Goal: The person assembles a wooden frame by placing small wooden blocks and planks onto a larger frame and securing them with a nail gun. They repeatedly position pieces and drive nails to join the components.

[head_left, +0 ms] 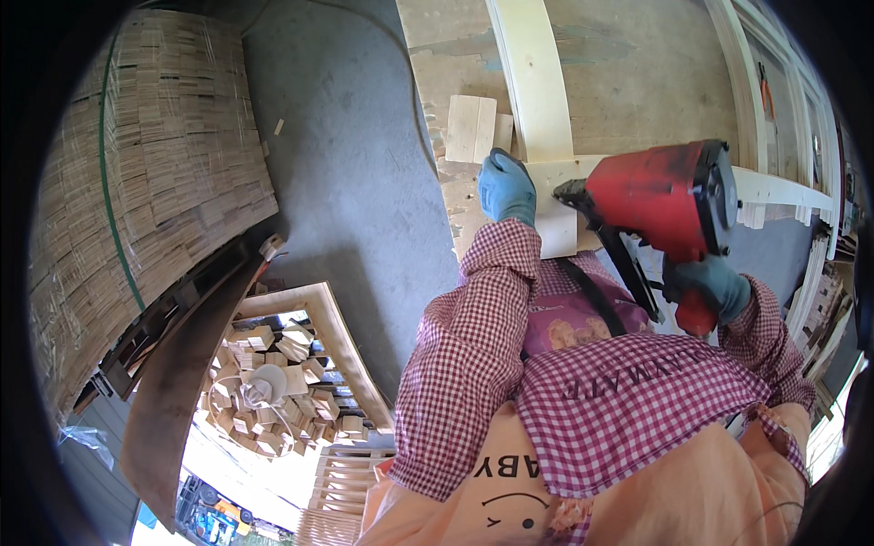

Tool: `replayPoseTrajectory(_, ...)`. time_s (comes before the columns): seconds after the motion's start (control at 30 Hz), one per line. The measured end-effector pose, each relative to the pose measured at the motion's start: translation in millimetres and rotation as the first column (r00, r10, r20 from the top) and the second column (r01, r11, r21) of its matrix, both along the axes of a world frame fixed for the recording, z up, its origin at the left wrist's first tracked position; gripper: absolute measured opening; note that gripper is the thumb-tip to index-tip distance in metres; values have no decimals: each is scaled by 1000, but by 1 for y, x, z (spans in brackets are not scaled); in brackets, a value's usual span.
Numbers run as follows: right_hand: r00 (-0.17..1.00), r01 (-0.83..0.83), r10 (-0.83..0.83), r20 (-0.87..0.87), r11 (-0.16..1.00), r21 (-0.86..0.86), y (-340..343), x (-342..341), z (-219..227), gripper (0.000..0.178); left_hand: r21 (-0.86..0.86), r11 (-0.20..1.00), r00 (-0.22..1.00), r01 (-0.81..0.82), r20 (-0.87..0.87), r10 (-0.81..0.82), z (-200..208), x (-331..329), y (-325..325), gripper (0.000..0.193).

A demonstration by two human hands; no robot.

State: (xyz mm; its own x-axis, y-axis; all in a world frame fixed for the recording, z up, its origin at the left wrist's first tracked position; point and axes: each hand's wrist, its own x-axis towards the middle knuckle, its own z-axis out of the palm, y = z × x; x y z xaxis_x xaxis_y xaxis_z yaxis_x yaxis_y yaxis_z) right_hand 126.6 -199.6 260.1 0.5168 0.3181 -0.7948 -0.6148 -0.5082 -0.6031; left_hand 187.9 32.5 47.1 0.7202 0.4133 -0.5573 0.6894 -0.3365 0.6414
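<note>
My right hand [715, 284], in a blue-grey glove, is closed around the handle of a red and black nail gun [648, 198]. The gun's dark nose points left, over a pale wooden board [553, 227]. A long pale plank [537, 86] runs away from me, and its near end meets a crosswise strip [765, 186] at that board. My left hand [507, 188], gloved in light blue, is curled closed at the board's left side; what its fingers hold, if anything, is hidden. Just beyond it, short wooden blocks [472, 127] lie on the worn worktable [637, 82].
A tall wrapped stack of wood pieces [164, 173] with a green strap stands at left. Nearer is a wooden-sided bin [350, 364] of loose blocks [264, 409]. A hose [401, 55] crosses the grey floor. Pale frames [801, 100] and orange-handled pliers [767, 91] are at far right.
</note>
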Motion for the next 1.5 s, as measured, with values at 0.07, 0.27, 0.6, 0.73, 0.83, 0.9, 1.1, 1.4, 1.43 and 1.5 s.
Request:
replayPoseTrajectory(0.07, 845, 428, -421, -331, 902, -56, 2, 11, 2, 13, 11, 1000, 1000, -11, 4, 11, 0, -1, -1, 44)
replayPoseTrajectory(0.27, 745, 578, -554, -372, 814, -55, 0, 22, 2, 9, 10, 1000, 999, -23, 46, 23, 2, 2, -3, 43)
replayPoseTrajectory(0.6, 816, 578, -577, -38, 812, 88, -7, 23, -8, 30, 108, 994, 991, 7, 129, -21, -12, 0, 10, 39)
replayPoseTrajectory(0.73, 817, 574, -575, -29, 809, 130, -34, 38, -9, 36, -41, 998, 995, -44, 90, 47, -36, -3, 27, 45)
replayPoseTrajectory(0.83, 794, 608, -602, -82, 789, 86, -71, 60, 1, 39, 11, 999, 996, -47, 72, 46, -27, -2, 43, 48)
replayPoseTrajectory(0.9, 760, 649, -642, -100, 759, 61, -102, 75, 8, 40, 5, 983, 983, -182, -28, 182, 2, 4, 35, 50)
replayPoseTrajectory(1.1, 757, 653, -633, -162, 722, 227, -233, 128, -31, 45, -58, 975, 965, -215, 142, 221, -52, -6, 70, 49)
replayPoseTrajectory(1.4, 875, 477, -450, -177, 864, 162, -353, 191, -94, 56, 367, 913, 984, -177, 78, 159, -2, 1, 30, 53)
replayPoseTrajectory(1.43, 895, 440, -421, -146, 886, 143, -360, 197, -94, 58, 289, 932, 973, -217, 140, 183, -22, -9, 49, 53)
replayPoseTrajectory(1.5, 937, 349, -349, -19, 937, 5, -359, 214, -85, 59, 99, 953, 927, -287, 278, 250, -75, -27, 107, 54)
